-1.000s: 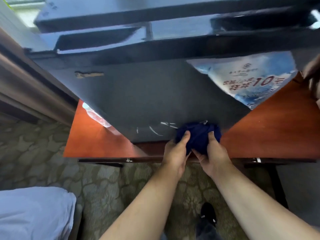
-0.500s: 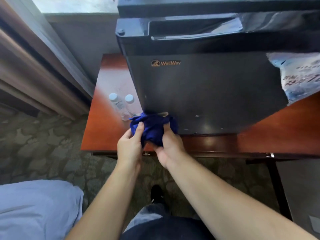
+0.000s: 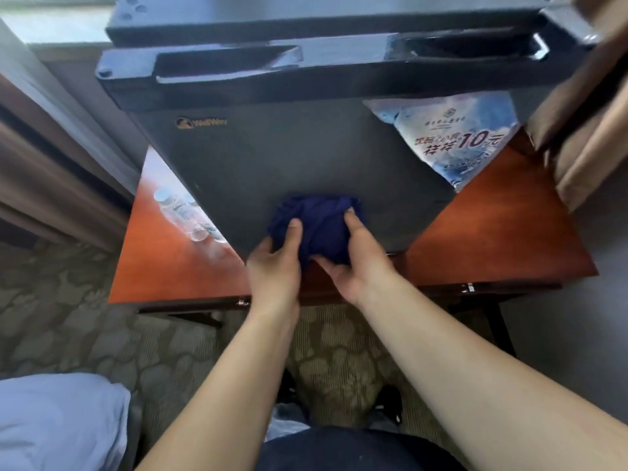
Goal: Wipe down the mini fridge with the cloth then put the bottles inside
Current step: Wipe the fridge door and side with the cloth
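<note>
A black mini fridge (image 3: pixel 258 158) stands shut on a reddish wooden table (image 3: pixel 492 239). A bunched dark blue cloth (image 3: pixel 319 222) is pressed against the lower middle of the fridge door. My left hand (image 3: pixel 275 266) grips the cloth's left side with the thumb on top. My right hand (image 3: pixel 356 260) grips its right side. Two clear water bottles (image 3: pixel 183 215) with white caps stand on the table to the left of the fridge, partly hidden by its corner.
A blue and white price sticker (image 3: pixel 458 141) covers the door's upper right. A brown curtain (image 3: pixel 584 124) hangs at the right, wooden panelling at the left. A white pillow or bedding (image 3: pixel 57 423) lies at the bottom left over patterned carpet (image 3: pixel 61 321).
Both hands have carried the cloth along the door's bottom: from the middle to the lower left corner, then back to the lower middle. The view swung with them.
</note>
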A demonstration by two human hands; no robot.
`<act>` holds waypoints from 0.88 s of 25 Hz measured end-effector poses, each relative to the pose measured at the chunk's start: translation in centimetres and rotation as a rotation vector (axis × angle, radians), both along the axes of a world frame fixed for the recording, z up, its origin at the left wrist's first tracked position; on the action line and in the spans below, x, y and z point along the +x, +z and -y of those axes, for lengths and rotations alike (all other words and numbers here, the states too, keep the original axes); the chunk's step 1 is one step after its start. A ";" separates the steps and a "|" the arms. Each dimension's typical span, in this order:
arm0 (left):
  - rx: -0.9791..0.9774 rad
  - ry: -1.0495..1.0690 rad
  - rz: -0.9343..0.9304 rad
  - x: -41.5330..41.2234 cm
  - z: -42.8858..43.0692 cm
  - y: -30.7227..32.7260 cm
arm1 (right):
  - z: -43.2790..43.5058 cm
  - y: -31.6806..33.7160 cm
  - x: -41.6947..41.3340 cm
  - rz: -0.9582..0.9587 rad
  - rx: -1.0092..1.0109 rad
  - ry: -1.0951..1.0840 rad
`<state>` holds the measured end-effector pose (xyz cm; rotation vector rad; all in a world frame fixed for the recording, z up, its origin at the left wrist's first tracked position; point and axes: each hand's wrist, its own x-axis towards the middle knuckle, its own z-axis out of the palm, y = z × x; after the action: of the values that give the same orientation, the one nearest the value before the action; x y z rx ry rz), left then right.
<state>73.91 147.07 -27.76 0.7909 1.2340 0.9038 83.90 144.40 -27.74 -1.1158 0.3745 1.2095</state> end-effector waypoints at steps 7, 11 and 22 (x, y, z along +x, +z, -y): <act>-0.131 -0.131 -0.085 11.0 4.4 -2.8 | 5.2 -3.2 11.0 0.102 -0.102 -0.127; -0.282 -0.213 -0.026 15.1 5.6 -6.5 | 7.0 -7.3 14.8 0.125 -0.144 -0.106; -0.492 -0.203 0.175 8.8 2.4 -11.9 | 3.8 -12.8 9.5 0.012 -0.298 -0.092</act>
<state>82.75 144.66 -39.64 0.4222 1.1328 0.4630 93.35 140.64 -40.54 -1.3449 0.6051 1.0879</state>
